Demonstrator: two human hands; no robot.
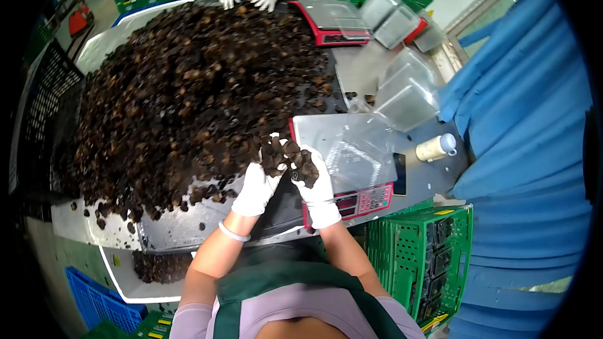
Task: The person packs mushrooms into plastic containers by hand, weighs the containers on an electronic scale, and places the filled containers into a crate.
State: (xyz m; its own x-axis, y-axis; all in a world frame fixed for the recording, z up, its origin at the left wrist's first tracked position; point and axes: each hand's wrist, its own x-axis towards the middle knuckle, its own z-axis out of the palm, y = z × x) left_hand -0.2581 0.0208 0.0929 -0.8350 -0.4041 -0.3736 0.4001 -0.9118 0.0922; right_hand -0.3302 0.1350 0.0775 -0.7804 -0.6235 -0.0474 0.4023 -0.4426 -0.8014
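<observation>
evidently, the gloved left hand (256, 191) and right hand (320, 191) are cupped together, both holding dark clumps (276, 156), probably so none spill, at the left edge of the near scale (379, 198). a clear plastic tray (339, 150) lies on that scale, likely to contain loose pieces. left of it spreads the heap (182, 100), knobbly, brown-black and damp-looking; right of it stands a smooth, pale, rounded bottle (432, 149).
</observation>
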